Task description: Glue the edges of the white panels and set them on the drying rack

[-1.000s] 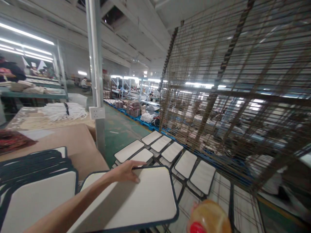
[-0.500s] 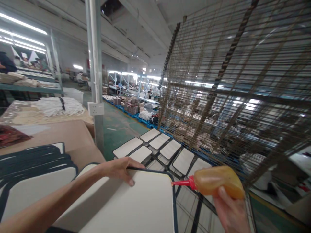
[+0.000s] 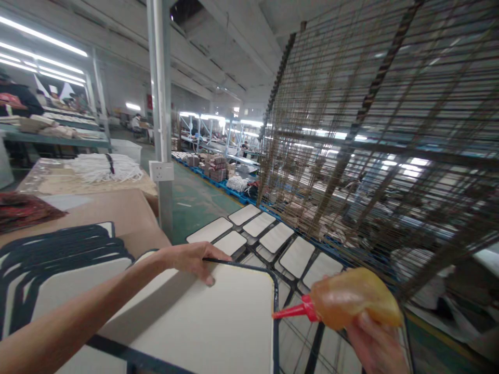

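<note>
My left hand (image 3: pixel 193 262) grips the far edge of a white panel with a dark border (image 3: pixel 218 317), thumb on its face. My right hand (image 3: pixel 374 337) is wrapped around a squeeze bottle (image 3: pixel 356 301) of amber liquid, probably glue, lying nearly level. Its red nozzle tip touches the panel's right edge, where the white meets the dark border. A thin yellowish line shows along the panel's upper right corner. Under my left forearm lies a stack of similar dark-edged panels (image 3: pixel 86 280).
Several white panels (image 3: pixel 298 257) lie in rows on a wire rack beyond. Tilted wire racks (image 3: pixel 351 130) rise at the right. A metal post with a socket box (image 3: pixel 161 171) stands ahead. A bundle of white strips (image 3: pixel 105 166) rests on the left table. People work in the background.
The bottle's nozzle has slid down along the panel's right edge, toward me. My left hand keeps its hold on the panel. The view has shifted slightly left.
</note>
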Demonstrator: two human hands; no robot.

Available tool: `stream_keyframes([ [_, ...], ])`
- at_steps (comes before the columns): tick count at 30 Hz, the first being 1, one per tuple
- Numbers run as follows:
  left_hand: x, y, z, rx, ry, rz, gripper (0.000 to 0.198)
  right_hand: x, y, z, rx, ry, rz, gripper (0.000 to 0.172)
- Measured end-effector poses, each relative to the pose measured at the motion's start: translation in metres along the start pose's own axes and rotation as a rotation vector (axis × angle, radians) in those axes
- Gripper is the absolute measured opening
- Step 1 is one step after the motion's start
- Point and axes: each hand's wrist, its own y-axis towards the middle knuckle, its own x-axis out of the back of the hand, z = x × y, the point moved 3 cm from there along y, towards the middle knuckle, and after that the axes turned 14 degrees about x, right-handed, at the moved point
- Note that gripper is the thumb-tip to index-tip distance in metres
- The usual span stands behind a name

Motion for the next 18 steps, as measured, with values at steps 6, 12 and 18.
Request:
stream_keyframes([
  [6,0.003,0.0,-0.004,-0.06,-0.016,0.033,0.056,-0.006,-0.006,0.01,0.031,0.028,0.174,0.056],
  [12,0.006,-0.003,-0.009,-0.035,-0.027,0.024,0.055,0.018,-0.012,-0.004,-0.022,0.079,0.311,0.047],
  [18,0.007,-0.007,-0.007,-0.009,-0.059,0.013,0.055,0.015,-0.015,0.001,0.079,0.101,0.43,0.032],
])
